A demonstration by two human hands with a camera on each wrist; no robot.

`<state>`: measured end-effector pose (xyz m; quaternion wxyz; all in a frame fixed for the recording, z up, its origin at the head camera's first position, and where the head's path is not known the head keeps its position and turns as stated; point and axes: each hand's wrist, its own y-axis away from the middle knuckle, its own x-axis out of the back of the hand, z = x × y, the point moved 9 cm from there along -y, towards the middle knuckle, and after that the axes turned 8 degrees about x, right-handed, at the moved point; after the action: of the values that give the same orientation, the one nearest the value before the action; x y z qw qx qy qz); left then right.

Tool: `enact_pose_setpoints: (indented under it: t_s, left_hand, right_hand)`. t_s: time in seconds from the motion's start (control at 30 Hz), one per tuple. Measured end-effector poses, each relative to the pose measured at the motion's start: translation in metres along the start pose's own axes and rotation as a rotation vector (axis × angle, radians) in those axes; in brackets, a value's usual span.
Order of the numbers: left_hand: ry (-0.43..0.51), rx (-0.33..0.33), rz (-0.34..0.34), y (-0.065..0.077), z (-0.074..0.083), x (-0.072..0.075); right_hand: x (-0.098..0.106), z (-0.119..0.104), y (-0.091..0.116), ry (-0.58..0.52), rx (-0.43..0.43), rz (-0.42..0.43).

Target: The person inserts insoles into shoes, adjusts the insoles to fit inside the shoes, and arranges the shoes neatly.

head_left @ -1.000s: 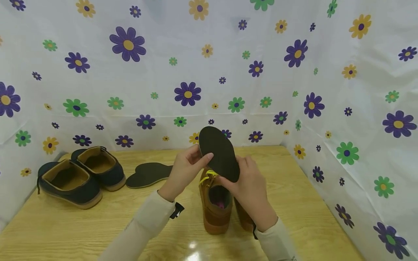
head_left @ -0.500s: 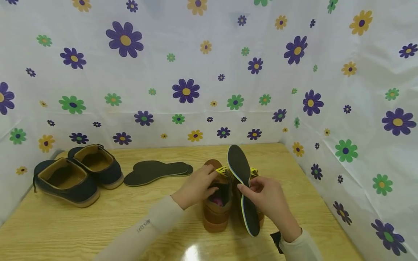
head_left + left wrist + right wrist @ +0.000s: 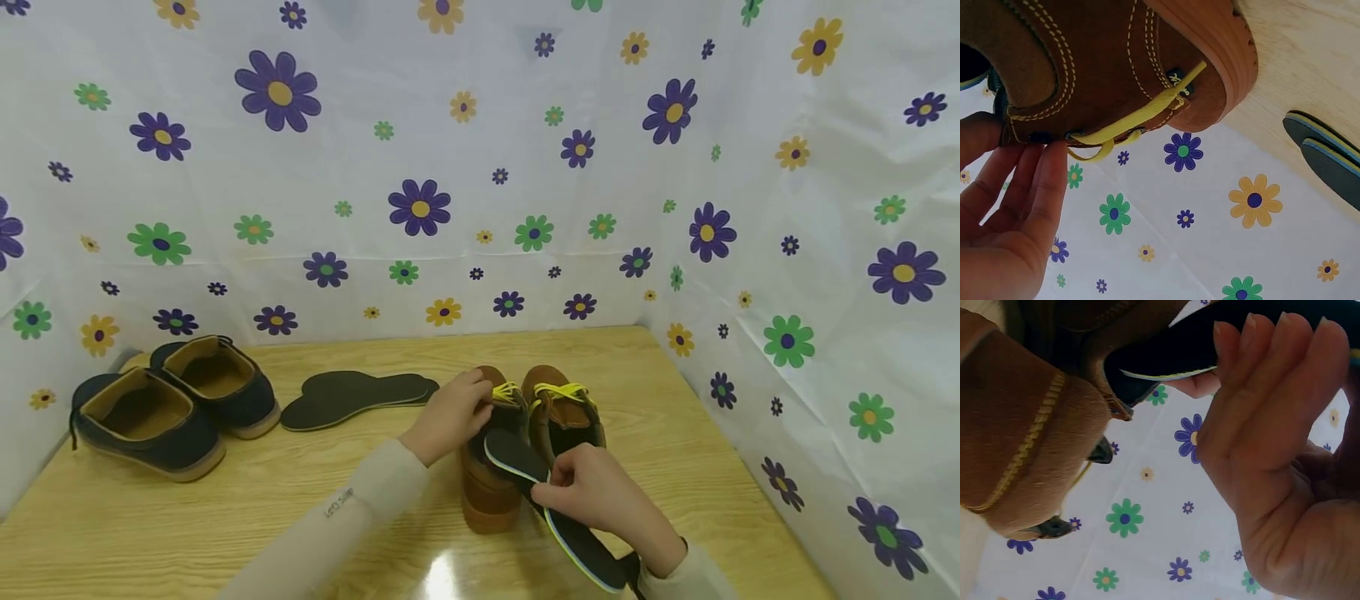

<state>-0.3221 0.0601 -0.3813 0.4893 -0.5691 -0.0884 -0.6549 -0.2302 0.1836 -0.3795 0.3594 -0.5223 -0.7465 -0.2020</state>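
Note:
Two brown shoes with yellow laces stand side by side, heels toward me. My left hand [image 3: 450, 417] pinches the edge of the left brown shoe [image 3: 487, 500] beside the laces; the left wrist view shows thumb and fingers at that edge, near the yellow lace [image 3: 1122, 122]. My right hand [image 3: 603, 492] holds a black insole [image 3: 581, 542] by its middle, thumb on one side and fingers on the other. The insole slants, its far end at the left shoe's opening and its near end low toward me. In the right wrist view the insole's tip [image 3: 1179, 356] enters the shoe's opening.
The right brown shoe [image 3: 540, 383] stands close beside the left one. Two more black insoles [image 3: 352, 400] lie overlapping on the wooden table [image 3: 300, 517]. A pair of dark blue shoes [image 3: 180, 442] stands at the far left. A flowered white sheet [image 3: 337, 150] hangs behind.
The insole, first held up in both hands, went to my right hand, which lowered and tilted it toward the left shoe. My left hand let go of it and moved to that shoe's edge.

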Motion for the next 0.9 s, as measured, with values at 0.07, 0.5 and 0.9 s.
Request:
enact_pose_setpoints:
  t_s: [0.07, 0.5, 0.9]
  left_hand:
    - [-0.001, 0.001, -0.005, -0.001, -0.001, 0.001]
    - [-0.022, -0.003, -0.016, -0.001, -0.002, 0.001]
    - [-0.018, -0.015, 0.003, -0.001, -0.006, 0.002]
  right_hand:
    - [0.0, -0.004, -0.008, 0.026, 0.012, -0.016]
    - [-0.005, -0.013, -0.064, 0.182, -0.064, -0.018]
    - [-0.02, -0.008, -0.085, 0.306, -0.106, 0.05]
